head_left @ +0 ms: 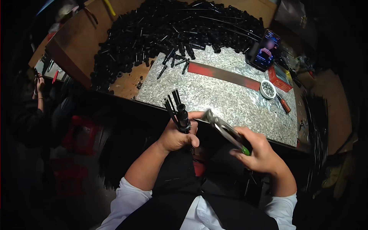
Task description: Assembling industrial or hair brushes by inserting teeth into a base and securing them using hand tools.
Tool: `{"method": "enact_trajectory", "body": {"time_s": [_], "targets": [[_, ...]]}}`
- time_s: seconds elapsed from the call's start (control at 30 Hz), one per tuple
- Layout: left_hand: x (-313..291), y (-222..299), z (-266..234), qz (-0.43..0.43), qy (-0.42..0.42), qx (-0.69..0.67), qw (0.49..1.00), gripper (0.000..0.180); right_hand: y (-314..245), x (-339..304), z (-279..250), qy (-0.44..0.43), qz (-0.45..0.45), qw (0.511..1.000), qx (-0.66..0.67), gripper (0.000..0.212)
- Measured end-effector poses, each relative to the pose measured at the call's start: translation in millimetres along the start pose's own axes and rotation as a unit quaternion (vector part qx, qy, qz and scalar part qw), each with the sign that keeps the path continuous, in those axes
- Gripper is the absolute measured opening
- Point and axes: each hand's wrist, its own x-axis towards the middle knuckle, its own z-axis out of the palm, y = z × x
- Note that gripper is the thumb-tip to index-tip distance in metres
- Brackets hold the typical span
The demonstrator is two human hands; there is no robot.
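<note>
I can't make out a single word from here. Tiny marks glow on the phone screen (267, 50) at the upper right of the frame, too small to read, and the pale print on the red box (281, 80) just below it is too blurred.

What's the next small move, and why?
Probably ease the pliers clear of the left hand and steady them: the right hand holds them, and their blurred head sits close to the left, which grips black parts.
</note>
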Motion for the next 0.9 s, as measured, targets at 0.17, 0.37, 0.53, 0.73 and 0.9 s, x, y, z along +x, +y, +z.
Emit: {"method": "enact_trajectory", "body": {"time_s": [0.17, 0.37, 0.53, 0.73, 0.9], "targets": [[3, 11, -1, -0.049, -0.034, 0.022, 0.998, 0.079, -22, -13, -11, -0.010, 0.004, 0.965, -0.262, 0.067], [8, 10, 11, -0.082, -0.034, 0.137, 0.987, 0.080, -12, -15, 0, 0.002, -0.036, 0.934, -0.355, 0.066], [9, 11, 14, -0.071, -0.024, 0.140, 0.987, 0.080, -6, -15, 5, 0.023, -0.042, 0.930, -0.366, 0.070], [7, 16, 20, -0.071, -0.015, 0.137, 0.988, 0.077, -2, -13, 11, 0.038, -0.033, 0.930, -0.365, 0.070], [7, 10, 19, -0.029, -0.001, 0.184, 0.982, 0.076, -2, -13, 11, 0.038, -0.028, 0.931, -0.363, 0.067]]}}
